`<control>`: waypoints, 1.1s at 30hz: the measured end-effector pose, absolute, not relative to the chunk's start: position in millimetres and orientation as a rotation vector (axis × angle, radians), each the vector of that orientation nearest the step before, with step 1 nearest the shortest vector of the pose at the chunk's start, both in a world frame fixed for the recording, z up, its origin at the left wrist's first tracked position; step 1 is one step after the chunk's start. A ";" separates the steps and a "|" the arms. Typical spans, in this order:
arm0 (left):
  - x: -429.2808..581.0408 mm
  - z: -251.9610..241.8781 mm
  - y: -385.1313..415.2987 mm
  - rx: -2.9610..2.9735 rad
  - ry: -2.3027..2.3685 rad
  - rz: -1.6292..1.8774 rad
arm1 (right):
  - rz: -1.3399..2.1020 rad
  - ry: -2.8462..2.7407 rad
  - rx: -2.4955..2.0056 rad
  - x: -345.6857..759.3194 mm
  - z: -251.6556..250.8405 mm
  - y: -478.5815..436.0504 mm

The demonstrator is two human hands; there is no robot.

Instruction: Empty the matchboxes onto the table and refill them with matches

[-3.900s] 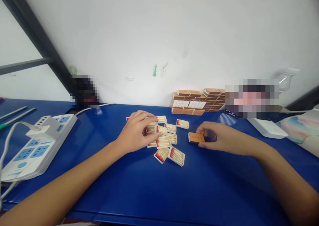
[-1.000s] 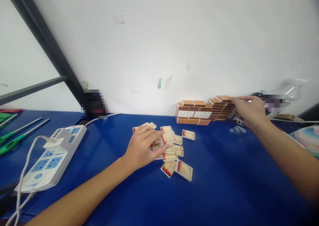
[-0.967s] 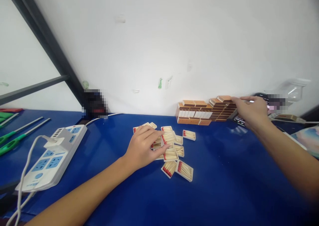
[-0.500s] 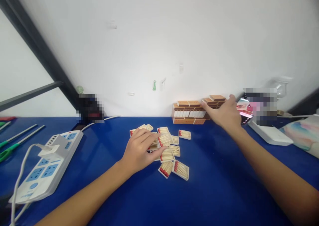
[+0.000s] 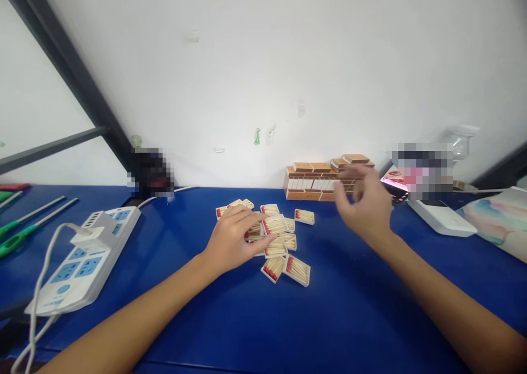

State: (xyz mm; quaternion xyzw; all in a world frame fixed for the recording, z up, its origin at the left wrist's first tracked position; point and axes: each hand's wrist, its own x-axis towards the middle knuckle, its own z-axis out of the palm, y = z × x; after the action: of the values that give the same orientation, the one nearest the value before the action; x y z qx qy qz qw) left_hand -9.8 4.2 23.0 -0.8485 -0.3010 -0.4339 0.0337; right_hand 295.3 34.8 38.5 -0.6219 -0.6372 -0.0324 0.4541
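Note:
My left hand (image 5: 230, 241) lies on a heap of open match trays (image 5: 284, 253) full of red-tipped matches on the blue table (image 5: 337, 308). Its fingers curl over one tray, with the thumb against that tray's side. My right hand (image 5: 364, 204) hovers above the table just in front of the stack of orange matchbox sleeves (image 5: 317, 176) at the wall. Its fingers are bent and smeared by motion, so I cannot make out whether they hold anything.
A white power strip (image 5: 88, 256) with a plugged-in cable lies at the left, with green-handled tools (image 5: 16, 236) beyond it. A white flat box (image 5: 442, 223) and a colourful sheet (image 5: 500, 223) sit at the right. A dark slanted bar (image 5: 66, 61) runs up the left wall.
My right hand carried an orange matchbox to the stack at the wall, reached over it, and has now pulled back toward me. My left hand has stayed on the trays.

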 end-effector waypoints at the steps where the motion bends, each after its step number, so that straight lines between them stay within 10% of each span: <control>1: -10.0 22.2 5.1 -2.634 -0.951 -1.345 | -0.038 -1.681 -1.446 287.2 35.5 26.8; 33: 3.7 23.1 131.2 -3.048 -1.444 -0.769 | 0.144 -2.216 -0.894 248.6 -7.4 17.5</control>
State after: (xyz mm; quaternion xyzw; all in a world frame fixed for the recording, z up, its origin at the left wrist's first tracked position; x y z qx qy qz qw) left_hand 3.7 131.2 23.1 -0.8700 -0.4122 -0.2196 -0.1580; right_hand 248.6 17.5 -7.4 -0.3477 -0.8617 0.0560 0.3653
